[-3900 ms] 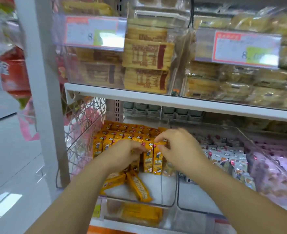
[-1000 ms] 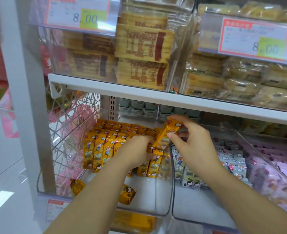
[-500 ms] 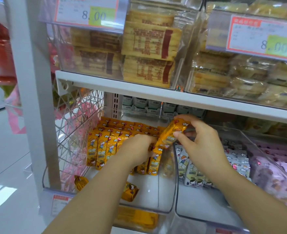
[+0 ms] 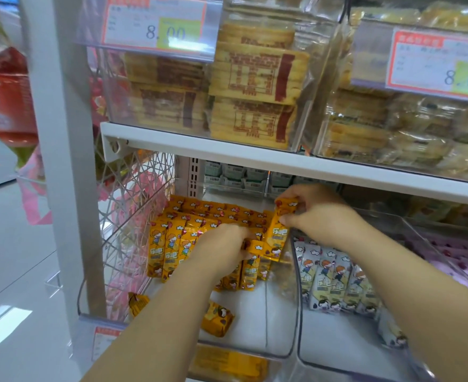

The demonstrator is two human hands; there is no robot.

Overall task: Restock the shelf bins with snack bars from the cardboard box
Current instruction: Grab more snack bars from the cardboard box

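One snack bar (image 4: 278,235), upright, is pinched at its top by the right hand (image 4: 321,216), just right of the row (image 4: 172,244) gripped by the left hand (image 4: 224,249).

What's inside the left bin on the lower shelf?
Rows of upright orange bars, two loose bars lying in front. The right grip pinches one bar at the right end. The left grip holds and hides the middle bars.
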